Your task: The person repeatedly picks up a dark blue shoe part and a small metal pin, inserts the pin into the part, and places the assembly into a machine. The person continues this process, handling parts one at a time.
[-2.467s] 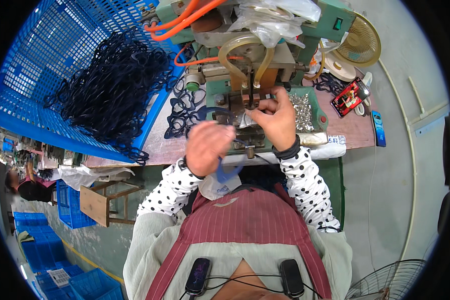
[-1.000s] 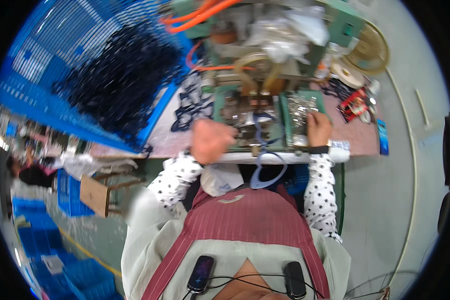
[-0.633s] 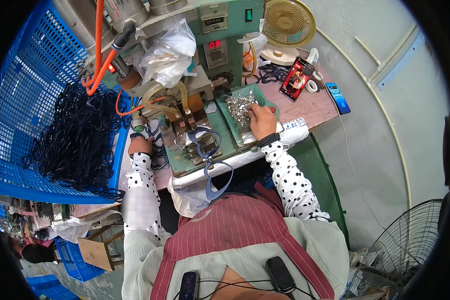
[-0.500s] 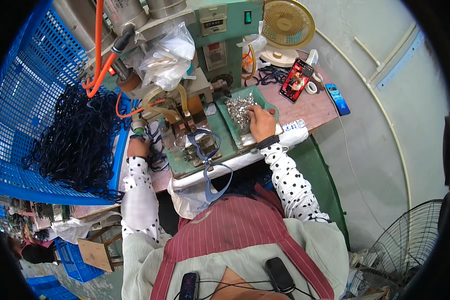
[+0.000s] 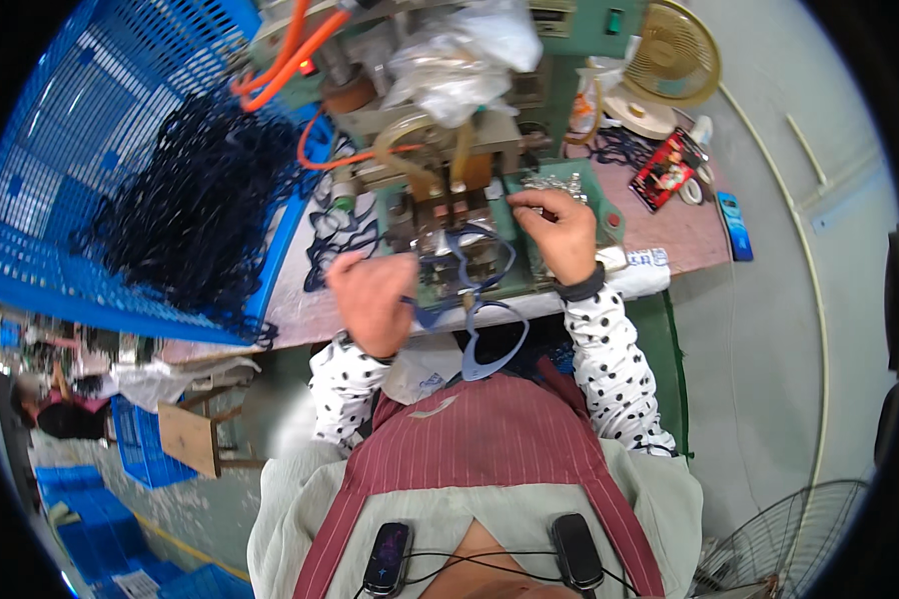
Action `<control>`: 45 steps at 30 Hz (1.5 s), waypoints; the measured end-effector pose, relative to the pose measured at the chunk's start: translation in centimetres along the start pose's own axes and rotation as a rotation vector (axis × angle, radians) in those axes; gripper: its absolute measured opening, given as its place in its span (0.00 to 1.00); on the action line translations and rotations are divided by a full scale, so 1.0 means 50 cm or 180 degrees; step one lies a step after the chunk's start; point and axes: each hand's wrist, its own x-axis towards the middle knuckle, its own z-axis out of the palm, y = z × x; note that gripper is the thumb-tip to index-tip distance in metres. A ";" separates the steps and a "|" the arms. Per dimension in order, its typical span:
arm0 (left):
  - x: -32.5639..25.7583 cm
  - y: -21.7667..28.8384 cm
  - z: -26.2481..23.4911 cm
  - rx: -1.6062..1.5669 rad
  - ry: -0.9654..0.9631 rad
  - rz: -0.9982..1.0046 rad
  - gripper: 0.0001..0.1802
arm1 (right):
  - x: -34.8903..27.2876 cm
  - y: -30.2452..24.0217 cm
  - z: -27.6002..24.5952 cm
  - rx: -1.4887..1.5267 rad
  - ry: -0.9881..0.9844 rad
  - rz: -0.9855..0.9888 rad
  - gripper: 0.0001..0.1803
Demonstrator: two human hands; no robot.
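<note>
My left hand [image 5: 373, 302] is smeared by motion left of the machine's work area, so its fingers cannot be read; a blurred dark blue strip [image 5: 428, 315] shows beside it. My right hand [image 5: 559, 238] is closed in a pinch at the left edge of a green tray [image 5: 609, 200]; whatever sits between the fingertips is too small to make out. Small shiny metal parts [image 5: 557, 184] lie in the tray behind that hand. A blue eyeglass frame [image 5: 497, 367] hangs at the front of the bench machine [image 5: 449, 208], between my hands, with its upper rim by the fixture.
A blue basket [image 5: 260, 290] full of dark blue frames [image 5: 195, 200] stands at the left. Loose dark frames [image 5: 342, 240] lie beside the machine. Orange hoses [image 5: 320, 50] hang above. Back right are a fan [image 5: 669, 52], tape rolls [image 5: 691, 192] and two phones [image 5: 735, 228].
The view has shifted. My left hand has come away from the green-topped object at left, rightward and nearer me. My right hand has moved from the metal parts toward the machine.
</note>
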 end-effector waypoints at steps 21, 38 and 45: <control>0.048 0.045 0.037 -0.1477 -0.0509 0.1369 0.21 | 0.015 -0.067 0.064 0.0498 -0.0177 0.0729 0.29; 0.028 0.006 0.098 -0.2067 -0.0583 0.1322 0.25 | -0.034 0.221 -0.066 -0.2626 0.0009 0.0079 0.11; -0.031 0.005 0.047 -0.1269 -0.0127 0.0871 0.21 | -0.028 0.239 -0.076 -0.1524 0.0385 0.0333 0.10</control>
